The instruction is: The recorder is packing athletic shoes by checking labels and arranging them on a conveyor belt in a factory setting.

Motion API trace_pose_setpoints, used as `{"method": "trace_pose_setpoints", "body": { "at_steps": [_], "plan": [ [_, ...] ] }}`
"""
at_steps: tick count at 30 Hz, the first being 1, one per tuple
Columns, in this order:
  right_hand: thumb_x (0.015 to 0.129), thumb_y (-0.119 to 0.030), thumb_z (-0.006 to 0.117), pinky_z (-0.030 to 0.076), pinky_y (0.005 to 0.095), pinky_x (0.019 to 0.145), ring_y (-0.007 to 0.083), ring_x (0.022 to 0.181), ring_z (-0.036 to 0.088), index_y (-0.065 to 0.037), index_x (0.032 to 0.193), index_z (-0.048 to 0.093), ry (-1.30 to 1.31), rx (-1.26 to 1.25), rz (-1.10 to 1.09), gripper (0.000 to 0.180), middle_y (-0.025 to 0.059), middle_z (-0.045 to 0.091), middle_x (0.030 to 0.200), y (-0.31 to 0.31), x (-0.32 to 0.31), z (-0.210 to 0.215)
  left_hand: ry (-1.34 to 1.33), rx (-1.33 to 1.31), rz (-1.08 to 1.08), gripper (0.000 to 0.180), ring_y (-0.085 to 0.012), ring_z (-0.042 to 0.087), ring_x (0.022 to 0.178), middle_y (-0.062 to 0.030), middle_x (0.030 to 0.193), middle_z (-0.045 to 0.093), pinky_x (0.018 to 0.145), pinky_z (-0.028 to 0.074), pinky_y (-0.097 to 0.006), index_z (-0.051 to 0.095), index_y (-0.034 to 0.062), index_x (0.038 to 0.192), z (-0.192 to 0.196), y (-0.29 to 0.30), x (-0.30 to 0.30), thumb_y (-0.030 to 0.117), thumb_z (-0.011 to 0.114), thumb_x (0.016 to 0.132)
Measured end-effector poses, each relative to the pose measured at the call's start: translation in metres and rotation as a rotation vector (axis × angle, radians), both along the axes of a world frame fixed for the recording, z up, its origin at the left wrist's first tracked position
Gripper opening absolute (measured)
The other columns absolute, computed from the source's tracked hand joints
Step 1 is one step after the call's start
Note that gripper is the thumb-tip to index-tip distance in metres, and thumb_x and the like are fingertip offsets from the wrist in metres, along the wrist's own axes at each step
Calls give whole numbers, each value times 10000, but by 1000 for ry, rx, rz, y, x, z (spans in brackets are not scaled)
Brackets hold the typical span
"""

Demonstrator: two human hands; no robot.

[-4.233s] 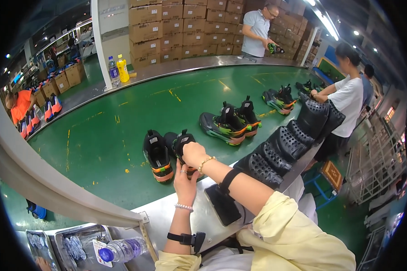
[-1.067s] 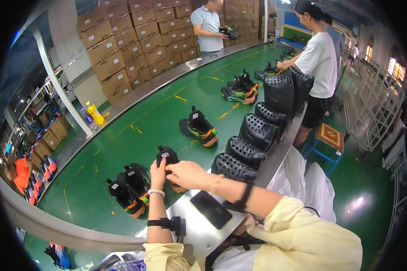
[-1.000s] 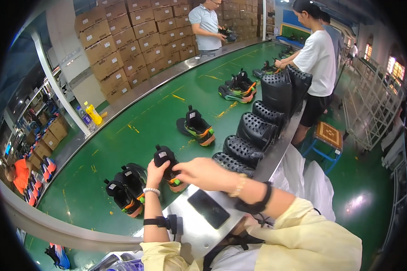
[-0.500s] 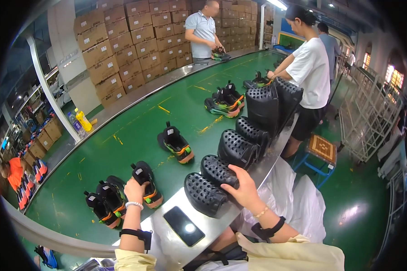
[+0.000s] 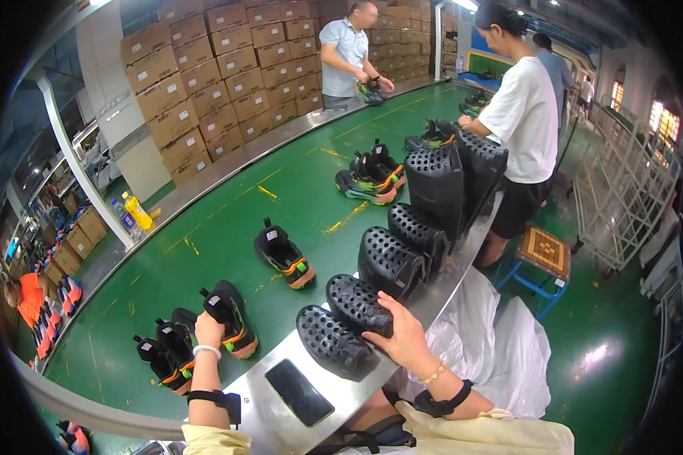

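Observation:
My left hand is closed at the near side of a black sneaker with orange and green trim; its fingertips are partly hidden. Beside it, to the left, several similar sneakers stand close together. My right hand holds the near end of a black perforated shoe-shaped form, thumb on one side and fingers on the other. A second such form stands against its left side. Between my forearms, a dark phone lies on the metal edge.
Larger black perforated forms line the metal edge farther off. More sneakers sit on the green belt. A co-worker in white stands at right, another across. Cartons and a stool are nearby.
The view has shifted slightly, moving most things a little left. My left hand stays at the sneaker and my right hand at the form. The co-worker across has spread their hands around a shoe.

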State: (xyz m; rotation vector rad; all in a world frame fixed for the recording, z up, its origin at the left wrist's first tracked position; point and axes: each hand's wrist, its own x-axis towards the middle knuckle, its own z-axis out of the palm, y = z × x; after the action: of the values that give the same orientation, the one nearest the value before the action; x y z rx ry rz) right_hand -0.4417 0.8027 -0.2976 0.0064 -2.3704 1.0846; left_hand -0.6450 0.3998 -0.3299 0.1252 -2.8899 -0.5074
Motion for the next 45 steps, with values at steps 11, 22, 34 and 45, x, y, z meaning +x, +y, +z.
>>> {"method": "trace_pose_setpoints", "body": {
  "at_steps": [11,22,34,45],
  "plan": [
    [749,-298,796,423,416,1022,358,1241,492,11,1218,472,-26,-51,-2,649,177,485,1380,-4,1,0,-31,-30,176,553,-330,681,890,-175,944,704,814,541,-401,693,20,948,15,5,-10,371,874,561],
    [711,-86,824,430,312,988,210,1112,595,-1,1249,499,163,-435,32,635,146,587,1287,3,40,76,353,738,-469,251,-292,648,938,-159,1056,661,823,513,-370,666,14,991,56,123,-5,212,517,952],
    [749,-24,784,497,246,809,127,931,626,25,1113,548,201,-709,57,437,81,659,1021,-27,60,98,34,-131,-539,349,-330,654,833,-114,1024,572,741,524,-447,676,66,984,18,84,7,383,649,841],
    [779,-277,759,510,442,685,398,772,645,56,930,586,-85,386,331,405,249,646,793,-185,-72,125,163,263,-209,358,-345,610,909,-171,1019,528,801,498,-426,636,14,1144,7,43,116,126,685,807]
  ]
}}
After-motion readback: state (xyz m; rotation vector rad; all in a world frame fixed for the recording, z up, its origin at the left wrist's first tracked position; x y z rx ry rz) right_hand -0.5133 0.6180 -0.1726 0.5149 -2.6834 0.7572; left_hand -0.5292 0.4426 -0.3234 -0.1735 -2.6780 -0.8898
